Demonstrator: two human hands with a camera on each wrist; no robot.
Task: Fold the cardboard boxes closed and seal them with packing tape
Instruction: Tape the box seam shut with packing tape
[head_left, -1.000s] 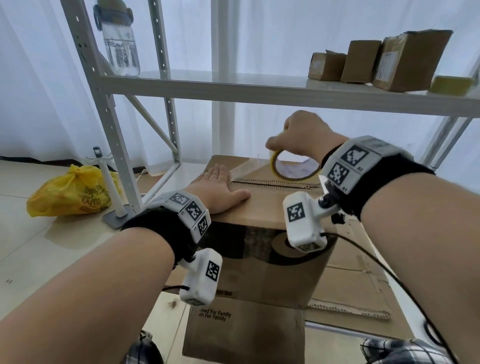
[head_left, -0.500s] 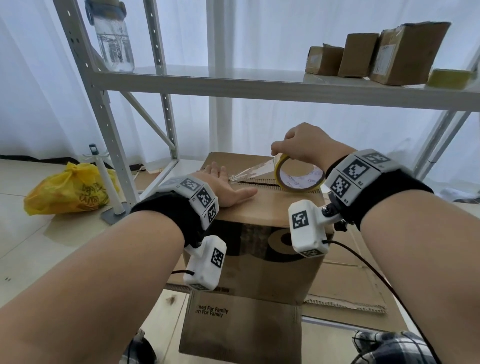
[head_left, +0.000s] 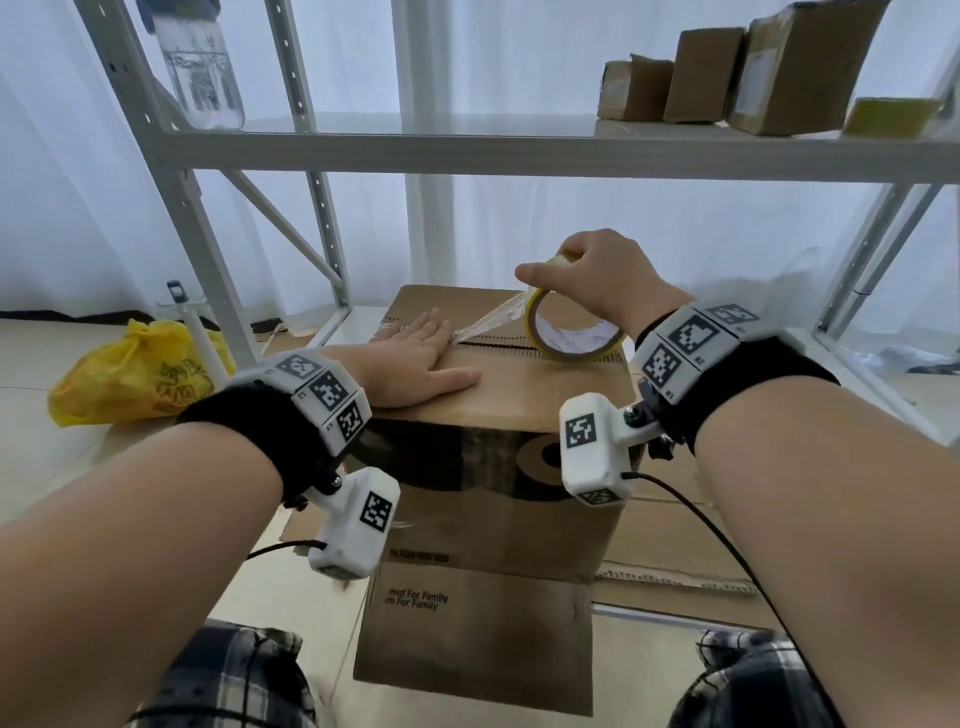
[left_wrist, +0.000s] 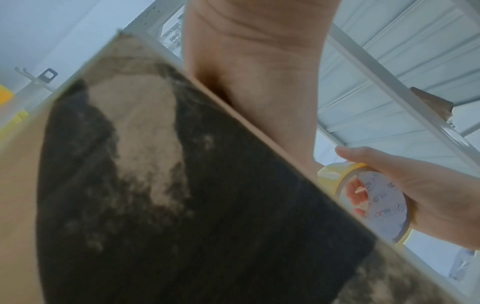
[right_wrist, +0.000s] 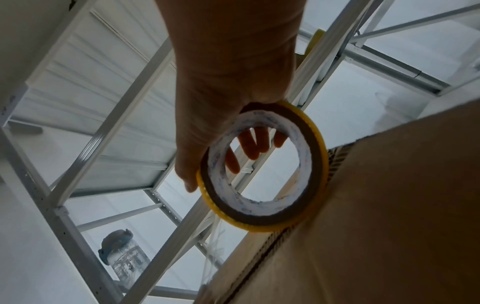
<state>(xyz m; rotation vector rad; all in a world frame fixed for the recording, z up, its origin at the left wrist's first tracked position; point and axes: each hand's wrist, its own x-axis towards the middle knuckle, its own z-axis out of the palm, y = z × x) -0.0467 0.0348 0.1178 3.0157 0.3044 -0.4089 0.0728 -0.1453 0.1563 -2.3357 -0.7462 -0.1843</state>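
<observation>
Left hand: my left hand (head_left: 415, 358) lies flat, fingers straight, pressing the tape's end onto the top of the cardboard box (head_left: 498, 467).
Right hand: my right hand (head_left: 592, 280) is curled round the tape roll (head_left: 571, 330), fingers hooked through its core, thumb over the rim.
Just changed: a second ago the roll sat low near my left hand; now it's lifted and drawn rightward, with a clear strip (head_left: 493, 322) stretched between them.
Meaning: I reckon the seam (head_left: 498, 344) is closed but only starting to be sealed; the strip needs laying down along it.
Materials: box is matte brown corrugated card with a black print on its side; roll is a yellow ring with a white printed core; strip is glossy and wrinkled.
Around: small boxes (head_left: 727, 73) on the metal shelf (head_left: 467, 150), yellow bag (head_left: 140, 374) on the floor.
</observation>
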